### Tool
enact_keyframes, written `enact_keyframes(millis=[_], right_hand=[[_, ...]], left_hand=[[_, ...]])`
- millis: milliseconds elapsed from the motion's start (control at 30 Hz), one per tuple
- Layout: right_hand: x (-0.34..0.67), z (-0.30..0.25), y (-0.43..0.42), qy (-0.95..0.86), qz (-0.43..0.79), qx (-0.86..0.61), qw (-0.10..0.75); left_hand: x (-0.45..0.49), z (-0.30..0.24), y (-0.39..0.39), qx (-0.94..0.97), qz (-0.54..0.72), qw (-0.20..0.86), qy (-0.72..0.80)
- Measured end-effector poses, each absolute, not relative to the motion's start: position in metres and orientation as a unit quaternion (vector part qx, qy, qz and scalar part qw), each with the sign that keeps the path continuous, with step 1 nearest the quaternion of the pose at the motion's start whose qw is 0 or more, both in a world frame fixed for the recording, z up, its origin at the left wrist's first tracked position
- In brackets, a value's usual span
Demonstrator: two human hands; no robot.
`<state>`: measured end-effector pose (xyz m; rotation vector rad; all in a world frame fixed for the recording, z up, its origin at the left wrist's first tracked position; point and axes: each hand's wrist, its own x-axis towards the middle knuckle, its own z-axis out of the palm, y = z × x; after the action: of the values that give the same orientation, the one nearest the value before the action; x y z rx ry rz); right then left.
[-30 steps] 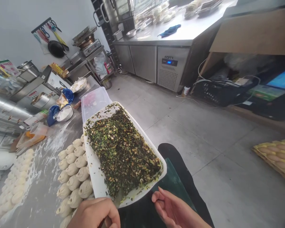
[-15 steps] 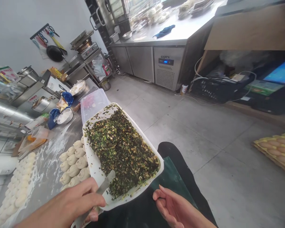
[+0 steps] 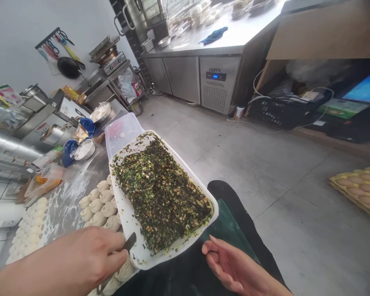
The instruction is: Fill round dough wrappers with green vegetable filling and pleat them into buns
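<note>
My left hand is closed round a narrow metal spatula. Its blade tip points up beside the near left corner of a white plastic tub, and its handle end shows below my fingers. Chopped dark green filling with pale bits is heaped in the tub, leaving a strip bare on the left. My right hand hovers just off the tub's near right corner, palm turned inward, fingers loosely curled and nothing in it. Pleated dough buns stand in rows left of the tub, partly hidden under my left hand.
Smaller dough pieces line the left of the floured steel table. A translucent container lies beyond the tub. Farther back are a bowl of flour and blue bags. An egg tray sits at the right.
My left hand has drawn the spatula away from the filling, down and left toward the buns. The tub appears slightly farther right; my right hand keeps its loose curl.
</note>
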<state>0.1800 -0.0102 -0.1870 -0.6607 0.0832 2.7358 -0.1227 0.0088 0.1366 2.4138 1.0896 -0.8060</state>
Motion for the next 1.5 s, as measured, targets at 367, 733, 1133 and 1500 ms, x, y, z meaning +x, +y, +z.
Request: enact_keyframes(millis=[367, 733, 1133, 1500], right_hand=[[0.180, -0.184, -0.009, 0.029, 0.957, -0.238, 0.166], [0.179, -0.180, -0.007, 0.037, 0.955, -0.241, 0.170], [0.176, -0.182, -0.007, 0.039, 0.957, -0.237, 0.164], [0.178, -0.183, -0.006, 0.042, 0.957, -0.236, 0.162]], left_hand=[[-0.092, 0.134, 0.020, 0.867, -0.335, 0.225, 0.292], [-0.109, 0.118, 0.020, 0.857, -0.262, 0.304, 0.324], [-0.089, 0.101, 0.028, 0.860, -0.170, 0.321, 0.358], [-0.060, 0.096, 0.045, 0.879, -0.159, 0.298, 0.337]])
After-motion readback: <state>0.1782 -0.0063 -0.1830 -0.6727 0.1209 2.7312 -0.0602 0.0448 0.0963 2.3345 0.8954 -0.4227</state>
